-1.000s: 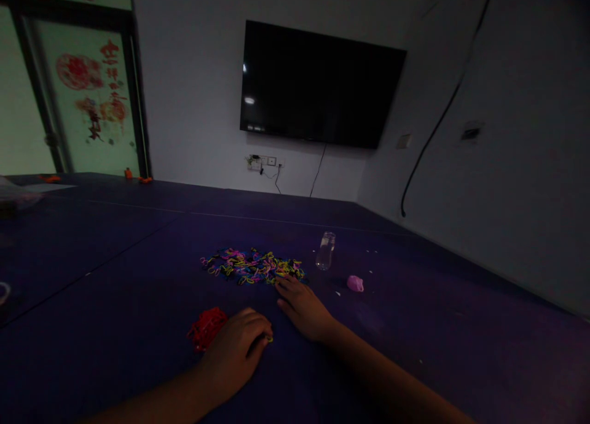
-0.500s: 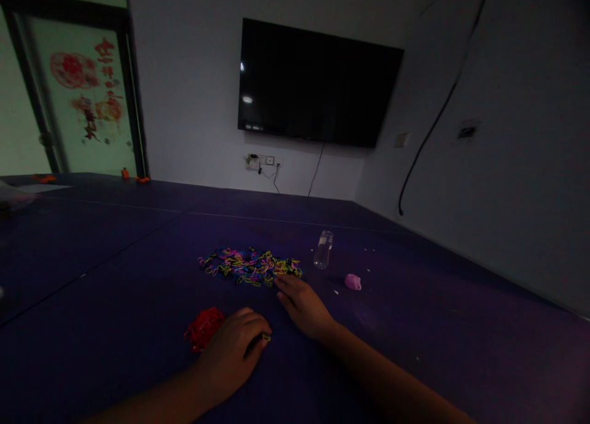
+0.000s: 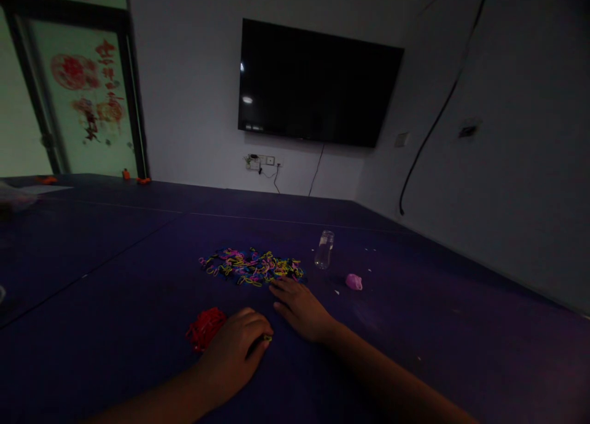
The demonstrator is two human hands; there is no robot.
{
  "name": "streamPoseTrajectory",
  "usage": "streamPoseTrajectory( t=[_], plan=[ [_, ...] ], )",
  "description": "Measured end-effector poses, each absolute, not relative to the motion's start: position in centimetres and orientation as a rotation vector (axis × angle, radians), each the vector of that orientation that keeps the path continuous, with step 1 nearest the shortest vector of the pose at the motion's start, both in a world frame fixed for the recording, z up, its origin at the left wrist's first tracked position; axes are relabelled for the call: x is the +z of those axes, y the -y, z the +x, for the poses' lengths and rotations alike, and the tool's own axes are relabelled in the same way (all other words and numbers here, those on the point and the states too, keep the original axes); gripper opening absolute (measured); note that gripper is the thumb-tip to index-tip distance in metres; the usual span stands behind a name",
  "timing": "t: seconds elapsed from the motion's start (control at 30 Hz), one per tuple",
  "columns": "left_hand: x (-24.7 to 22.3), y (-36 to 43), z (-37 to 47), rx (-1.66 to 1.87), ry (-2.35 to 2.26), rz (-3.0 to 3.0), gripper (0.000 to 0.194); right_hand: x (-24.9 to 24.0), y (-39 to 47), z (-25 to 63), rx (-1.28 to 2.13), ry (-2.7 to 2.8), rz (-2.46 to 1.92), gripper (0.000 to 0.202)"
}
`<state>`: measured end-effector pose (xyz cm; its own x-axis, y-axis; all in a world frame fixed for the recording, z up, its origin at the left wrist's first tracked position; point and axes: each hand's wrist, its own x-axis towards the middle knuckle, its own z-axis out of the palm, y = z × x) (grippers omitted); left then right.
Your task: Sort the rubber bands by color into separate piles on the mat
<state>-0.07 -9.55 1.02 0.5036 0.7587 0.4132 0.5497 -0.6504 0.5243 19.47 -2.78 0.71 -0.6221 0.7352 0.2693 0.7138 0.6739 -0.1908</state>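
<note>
My left hand rests low on the table, with a small yellow rubber band between its thumb and fingertips. Beside it, on its left, lies a heap of red rubber bands, partly hidden by the hand. My right hand is open, fingers stretched, its fingertips at the near right edge of a spread pile of multicoloured rubber bands. A clear bottle stands behind the right hand, without a cap. To the right sits a pink lid-like piece.
The purple tabletop carries a few white scraps on the right. Orange pieces lie at its far left edge, and a clear plastic bag is at the left. A television hangs on the wall behind.
My right hand has shifted slightly left along the near edge of the multicoloured pile. My left hand stays in place with the yellow rubber band.
</note>
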Motion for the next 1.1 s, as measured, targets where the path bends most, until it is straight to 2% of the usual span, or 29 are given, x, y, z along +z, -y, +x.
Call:
streamPoseTrajectory(
  t=[0.63, 0.9, 1.1],
  plan=[
    [0.8, 9.5, -0.1, 0.910, -1.091, 2.456, 0.020, 1.1, 3.0, 19.3, 0.112, 2.603, -1.152, 0.047],
    [0.6, 9.5, -0.2, 0.972, -1.101, 2.415, 0.019, 1.4, 2.8, 19.1, 0.087, 2.404, -0.953, 0.035],
    [1.0, 9.3, -0.3, 1.109, -1.169, 2.333, 0.020, 0.9, 4.3, 18.4, 0.231, 2.250, -0.855, 0.045]
  ],
)
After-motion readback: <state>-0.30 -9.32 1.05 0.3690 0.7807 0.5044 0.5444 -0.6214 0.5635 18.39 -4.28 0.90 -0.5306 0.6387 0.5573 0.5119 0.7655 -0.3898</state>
